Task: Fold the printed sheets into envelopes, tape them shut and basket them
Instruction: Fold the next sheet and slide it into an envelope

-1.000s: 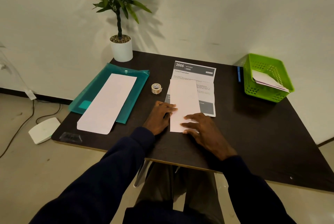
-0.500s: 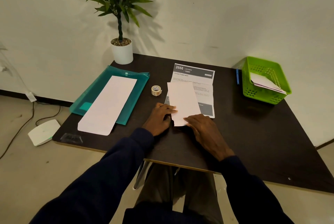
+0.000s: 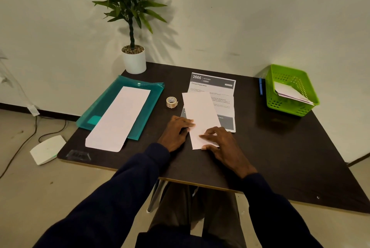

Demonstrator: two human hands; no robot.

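Left hand (image 3: 176, 131), fingers straight, steadies the folded sheet (image 3: 200, 113) at its edge; right hand (image 3: 222, 145), fingers spread, presses its near end — evidently to flatten the fold for taping

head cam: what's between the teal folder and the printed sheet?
A small tape roll stands on the dark table between the teal folder and the printed sheet, touching neither, as the head view shows.

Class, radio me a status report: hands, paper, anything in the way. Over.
Both busy: left hand and right hand press white paper flat. It lies across printed sheet. Tape roll beside it, untouched. Nothing blocking green basket.
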